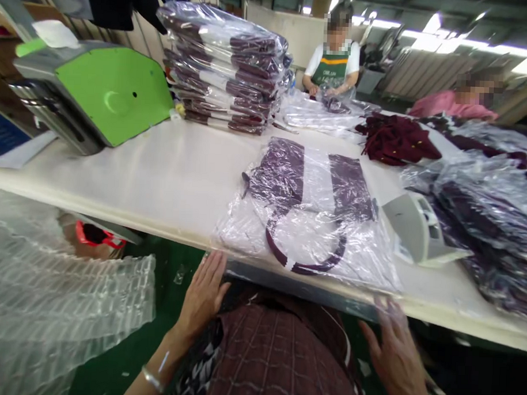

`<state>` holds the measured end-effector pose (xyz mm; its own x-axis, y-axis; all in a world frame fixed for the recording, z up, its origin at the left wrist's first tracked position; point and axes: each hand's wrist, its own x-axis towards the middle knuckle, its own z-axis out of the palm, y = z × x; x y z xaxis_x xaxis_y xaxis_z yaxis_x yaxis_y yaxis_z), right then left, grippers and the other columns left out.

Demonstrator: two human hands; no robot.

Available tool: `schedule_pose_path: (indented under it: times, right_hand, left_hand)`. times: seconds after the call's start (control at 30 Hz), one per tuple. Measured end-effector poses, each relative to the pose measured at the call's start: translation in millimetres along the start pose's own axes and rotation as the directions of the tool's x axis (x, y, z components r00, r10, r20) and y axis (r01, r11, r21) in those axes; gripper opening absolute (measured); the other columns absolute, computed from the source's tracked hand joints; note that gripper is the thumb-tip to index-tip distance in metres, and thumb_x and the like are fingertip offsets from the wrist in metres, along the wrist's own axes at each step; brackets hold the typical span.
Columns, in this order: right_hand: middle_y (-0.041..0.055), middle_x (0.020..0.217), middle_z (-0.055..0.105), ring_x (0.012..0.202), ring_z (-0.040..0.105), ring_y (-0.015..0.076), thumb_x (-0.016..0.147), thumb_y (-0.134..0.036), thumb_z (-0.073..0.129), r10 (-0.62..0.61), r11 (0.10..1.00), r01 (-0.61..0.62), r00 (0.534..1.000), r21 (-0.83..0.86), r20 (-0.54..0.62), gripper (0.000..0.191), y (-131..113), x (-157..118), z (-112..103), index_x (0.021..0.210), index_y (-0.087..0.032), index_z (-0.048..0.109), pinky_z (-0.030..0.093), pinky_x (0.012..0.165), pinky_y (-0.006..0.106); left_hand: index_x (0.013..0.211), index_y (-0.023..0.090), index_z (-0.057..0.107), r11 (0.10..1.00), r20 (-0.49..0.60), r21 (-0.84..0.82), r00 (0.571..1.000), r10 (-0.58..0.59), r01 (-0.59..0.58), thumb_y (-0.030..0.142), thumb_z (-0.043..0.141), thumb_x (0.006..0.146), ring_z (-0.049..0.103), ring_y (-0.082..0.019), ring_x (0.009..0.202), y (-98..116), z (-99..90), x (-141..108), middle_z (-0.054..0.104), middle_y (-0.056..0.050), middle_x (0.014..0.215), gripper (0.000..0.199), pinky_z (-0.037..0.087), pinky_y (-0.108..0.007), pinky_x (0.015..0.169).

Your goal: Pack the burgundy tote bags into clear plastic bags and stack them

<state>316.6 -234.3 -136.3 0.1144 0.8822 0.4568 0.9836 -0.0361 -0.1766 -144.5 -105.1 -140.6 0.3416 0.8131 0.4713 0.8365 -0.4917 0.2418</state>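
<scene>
A clear plastic bag holding a folded maroon and white garment lies flat at the table's near edge, a maroon loop of trim showing through its lower half. My left hand is at the edge by the bag's lower left corner, fingers stretched out and holding nothing. Near the lower right corner is my right hand, slightly blurred, its thumb apart from the fingers and nothing held. Whether the fingertips touch the plastic is unclear.
Bagged garments are stacked behind, right of a green and grey machine. A grey-white device and more bagged garments lie right. Maroon cloth lies farther back. A person in a green apron handles plastic across the table.
</scene>
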Motion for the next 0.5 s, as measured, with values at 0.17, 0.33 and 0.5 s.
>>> schedule_pose_path:
  times: [0.17,0.33,0.5]
  right_hand:
    - [0.0152,0.154,0.047,0.141,0.047,0.0347,0.101,-0.031,0.049,-0.253,0.964,0.242,0.961,0.109,0.109,0.058,-66.2,12.9,8.5,0.157,-0.024,0.035,0.052,0.107,0.054]
    - [0.0133,0.149,0.055,0.144,0.044,0.0307,0.099,-0.021,0.053,-0.488,0.834,0.471,0.873,0.286,-0.015,0.055,-154.4,93.6,31.6,0.152,-0.021,0.043,0.044,0.114,0.052]
    - [0.0140,0.149,0.054,0.139,0.049,0.0325,0.099,-0.030,0.055,-0.368,0.875,0.351,0.930,0.333,-0.015,0.049,-186.1,143.6,43.1,0.146,-0.022,0.052,0.040,0.116,0.056]
  left_hand:
    - [0.108,0.021,0.066,0.830,-0.037,-0.333,0.873,-0.486,0.448,0.045,0.059,0.093,0.070,-0.025,0.095,-22.9,-15.4,-14.6,0.070,-0.009,0.111,0.029,0.059,-0.042,0.087]
    - [0.123,0.016,0.055,0.337,0.314,-0.655,0.649,-0.693,0.676,0.057,0.073,0.073,0.065,-0.029,0.115,-24.7,5.0,30.0,0.064,-0.015,0.127,0.067,0.055,-0.046,0.097]
    - [0.102,0.014,0.062,0.201,0.415,-0.663,0.578,-0.702,0.721,0.063,0.068,0.073,0.069,-0.026,0.091,-11.3,-2.2,51.4,0.072,-0.009,0.098,0.057,0.057,-0.036,0.077]
